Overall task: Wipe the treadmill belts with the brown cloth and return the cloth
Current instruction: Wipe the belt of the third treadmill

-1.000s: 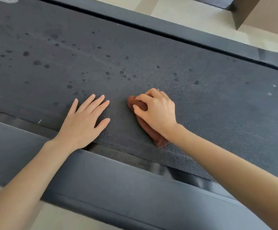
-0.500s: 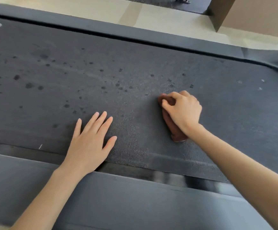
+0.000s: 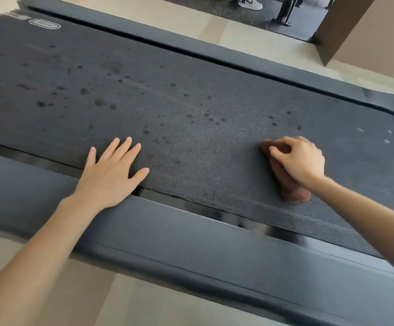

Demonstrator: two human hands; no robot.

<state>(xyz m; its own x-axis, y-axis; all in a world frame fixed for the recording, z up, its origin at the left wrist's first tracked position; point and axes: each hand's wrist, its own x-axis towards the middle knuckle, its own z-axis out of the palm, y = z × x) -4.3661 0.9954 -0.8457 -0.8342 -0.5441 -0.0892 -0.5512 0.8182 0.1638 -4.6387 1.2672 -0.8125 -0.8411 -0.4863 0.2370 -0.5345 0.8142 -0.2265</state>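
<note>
A dark grey treadmill belt (image 3: pixel 191 109) runs across the view, dotted with dark wet spots on its left and middle parts. My right hand (image 3: pixel 299 158) presses a bunched brown cloth (image 3: pixel 293 192) onto the belt at the right, fingers curled over it. Most of the cloth is hidden under the hand. My left hand (image 3: pixel 113 175) lies flat with fingers spread on the belt's near edge, holding nothing.
The near side rail (image 3: pixel 191 245) of the treadmill lies between me and the belt; the far side rail (image 3: pixel 191 50) borders beige floor. A brown wall corner (image 3: pixel 346 31) stands at the top right. Someone's shoes (image 3: pixel 250 2) and black equipment legs (image 3: pixel 285 10) are on a dark mat beyond.
My right hand has slid the brown cloth to the right along the belt. My left hand has stayed flat on the near edge. The view has shifted, showing more floor beyond.
</note>
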